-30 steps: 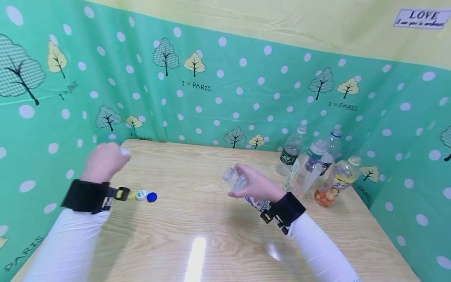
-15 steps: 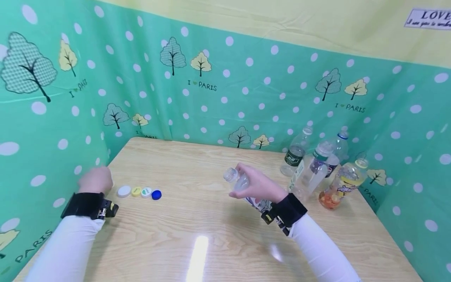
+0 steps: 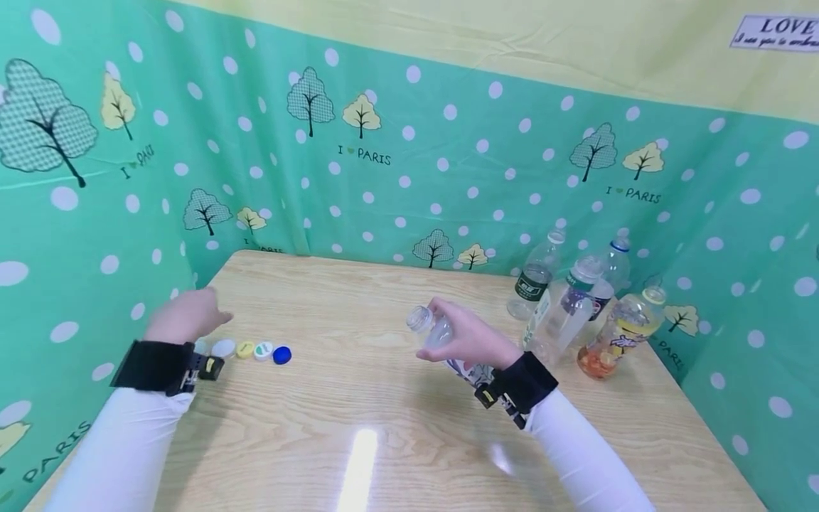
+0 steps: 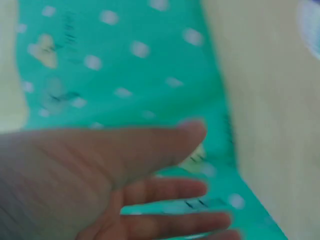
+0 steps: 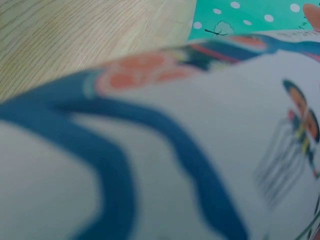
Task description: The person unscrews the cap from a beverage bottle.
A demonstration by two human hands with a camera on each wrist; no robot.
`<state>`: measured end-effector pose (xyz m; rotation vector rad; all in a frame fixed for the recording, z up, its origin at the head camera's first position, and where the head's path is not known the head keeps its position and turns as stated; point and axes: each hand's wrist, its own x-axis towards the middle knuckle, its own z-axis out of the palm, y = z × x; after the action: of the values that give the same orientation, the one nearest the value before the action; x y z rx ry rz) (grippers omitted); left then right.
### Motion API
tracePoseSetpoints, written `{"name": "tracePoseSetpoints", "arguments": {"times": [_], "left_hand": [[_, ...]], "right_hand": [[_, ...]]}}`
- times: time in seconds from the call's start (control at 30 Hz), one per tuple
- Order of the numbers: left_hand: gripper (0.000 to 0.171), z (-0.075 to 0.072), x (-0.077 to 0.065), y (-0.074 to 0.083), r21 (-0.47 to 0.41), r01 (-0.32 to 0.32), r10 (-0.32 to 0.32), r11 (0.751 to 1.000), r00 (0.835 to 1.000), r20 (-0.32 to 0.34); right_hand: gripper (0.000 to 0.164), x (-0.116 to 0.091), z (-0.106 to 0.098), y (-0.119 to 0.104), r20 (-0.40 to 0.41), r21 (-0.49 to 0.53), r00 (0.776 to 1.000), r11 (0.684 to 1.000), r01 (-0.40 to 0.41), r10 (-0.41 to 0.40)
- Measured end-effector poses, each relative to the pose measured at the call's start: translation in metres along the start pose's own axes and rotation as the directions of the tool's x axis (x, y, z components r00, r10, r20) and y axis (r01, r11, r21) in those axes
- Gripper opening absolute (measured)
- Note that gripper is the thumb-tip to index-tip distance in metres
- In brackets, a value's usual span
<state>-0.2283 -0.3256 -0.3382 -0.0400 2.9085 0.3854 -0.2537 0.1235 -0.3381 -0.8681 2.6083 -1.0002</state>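
My right hand (image 3: 470,333) grips a clear plastic bottle (image 3: 440,331) that leans, its uncapped mouth toward the left. The bottle's white label (image 5: 220,125), printed with blue bands and orange fruit, fills most of the right wrist view. Over the table's left side is my left hand (image 3: 185,316), its fingers extended and nothing in them. Below it runs a row of bottle caps: a pale one (image 3: 201,346) partly hidden by the wrist gear, a white one (image 3: 223,348), a yellow one (image 3: 245,349), a white one with green print (image 3: 264,350) and a blue one (image 3: 282,355).
Several other bottles stand at the table's right: one with a dark green label (image 3: 530,284), a large clear one (image 3: 555,323), one with a blue neck ring (image 3: 616,267), and one with orange contents (image 3: 617,334). A green dotted curtain (image 3: 384,185) encloses the wooden table (image 3: 333,398).
The left hand lowered a pale cap to the left end of the row, let go of it and rose slightly with its fingers spread. The right hand and its bottle stayed still.
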Motion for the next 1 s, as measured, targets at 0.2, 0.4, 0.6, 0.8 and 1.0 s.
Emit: {"name": "tracePoseSetpoints", "arguments": {"times": [0.2,0.4,0.6,0.8,1.0], "left_hand": [[0.062,-0.021,-0.001,0.071,-0.085,-0.295,0.304,0.952,0.942,0.139],[0.066,0.001,0.003,0.105,-0.077,-0.361,0.369,0.929,0.898,0.239],[0.067,0.025,0.01,0.105,-0.014,-0.351,0.339,0.936,0.895,0.29],[0.062,0.027,0.013,0.103,-0.014,-0.349,0.338,0.937,0.894,0.296],[0.06,0.02,0.012,0.11,-0.024,-0.351,0.342,0.936,0.893,0.292]], "right_hand": [[0.063,-0.001,-0.001,0.002,-0.003,0.028,1.0,1.0,-0.013,0.013],[0.066,-0.004,-0.001,0.004,-0.01,0.034,0.999,0.999,-0.036,0.037],[0.071,-0.008,-0.003,0.01,-0.04,0.037,0.997,0.997,-0.066,0.068],[0.092,0.0,-0.016,0.019,-0.159,0.095,0.98,0.99,-0.108,0.122],[0.093,0.028,-0.047,0.037,-0.305,0.186,0.925,0.967,-0.175,0.226]]}}
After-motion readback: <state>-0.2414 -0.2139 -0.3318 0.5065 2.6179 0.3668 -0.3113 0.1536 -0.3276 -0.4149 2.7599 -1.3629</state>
